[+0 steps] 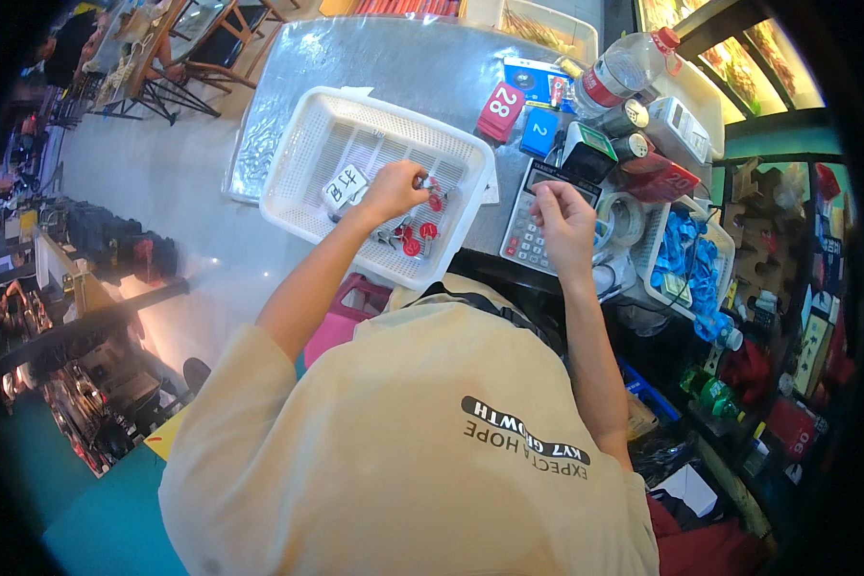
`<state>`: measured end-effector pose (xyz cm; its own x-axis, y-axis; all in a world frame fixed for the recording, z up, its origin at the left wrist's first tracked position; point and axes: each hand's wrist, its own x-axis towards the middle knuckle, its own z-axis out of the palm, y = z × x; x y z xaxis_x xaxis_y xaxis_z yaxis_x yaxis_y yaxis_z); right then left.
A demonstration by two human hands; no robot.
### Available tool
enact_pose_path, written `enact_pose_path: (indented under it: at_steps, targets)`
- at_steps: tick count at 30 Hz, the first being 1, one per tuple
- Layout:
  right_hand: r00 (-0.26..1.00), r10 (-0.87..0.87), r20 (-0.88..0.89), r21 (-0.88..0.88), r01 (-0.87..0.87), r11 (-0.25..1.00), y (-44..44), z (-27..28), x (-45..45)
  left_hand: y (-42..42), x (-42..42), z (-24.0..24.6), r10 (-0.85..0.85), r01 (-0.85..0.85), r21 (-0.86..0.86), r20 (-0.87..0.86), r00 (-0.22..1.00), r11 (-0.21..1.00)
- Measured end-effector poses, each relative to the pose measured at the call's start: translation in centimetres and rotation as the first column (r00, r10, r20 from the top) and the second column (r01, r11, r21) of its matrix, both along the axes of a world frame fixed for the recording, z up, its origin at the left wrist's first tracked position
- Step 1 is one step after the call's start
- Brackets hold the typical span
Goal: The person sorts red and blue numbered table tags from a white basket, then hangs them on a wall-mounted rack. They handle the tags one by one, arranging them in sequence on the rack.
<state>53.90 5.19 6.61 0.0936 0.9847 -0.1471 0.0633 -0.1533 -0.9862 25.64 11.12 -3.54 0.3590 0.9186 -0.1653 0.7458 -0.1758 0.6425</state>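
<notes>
My left hand point(396, 191) reaches into a white perforated plastic basket point(299, 147) and pinches a small metal item between thumb and fingertips. Beside and below its fingers lie several red round tags point(428, 230) with small metal parts. A white piece with black handwriting point(344, 185) is in the basket left of that hand. My right hand point(565, 219) hovers over a desktop calculator point(525, 241), fingers curled with thumb and forefinger close together; whether anything small is between them cannot be told.
On the metal table point(403, 43) are red number cards point(500, 108), blue number cards point(539, 132), a large clear plastic bottle point(619, 75), cans and tape rolls point(625, 219). A basket of blue plastic items point(684, 248) stands at the right. Below the white basket is a pink plastic object point(335, 327).
</notes>
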Motion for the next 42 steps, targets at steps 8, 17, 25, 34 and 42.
enact_pose_path:
  at_steps: [8, 17, 25, 34, 42]
  targets:
    - [0.981, 0.050, -0.186, 0.012, -0.049, 0.999, 2.5, 1.2, -0.4, 5.2, 2.6, 14.1, -0.324, 0.330, 0.043, 0.341, 0.883, 0.943]
    - [0.710, 0.217, -0.669, 0.022, -0.274, 0.962, 4.6, 7.8, 7.7, 9.3, 18.5, 25.0, -0.787, 0.831, 0.183, 0.477, 0.393, 0.526]
    - [0.867, 0.001, -0.498, 0.125, 0.071, 0.990, -1.3, 13.2, 19.6, 10.2, 35.0, 27.9, -0.734, 0.950, 0.154, 0.671, 0.101, 0.271]
    - [0.751, -0.482, -0.451, 0.274, 0.630, 0.726, -13.1, 16.7, 33.0, 1.6, 56.2, 36.5, -0.934, 0.899, 0.398, 0.355, 0.034, 0.184]
    - [0.307, -0.741, -0.598, 0.190, 0.952, 0.241, -23.8, 21.4, 40.8, -11.1, 75.3, 51.7, -0.965, 0.349, 0.935, 0.146, -0.218, 0.062]
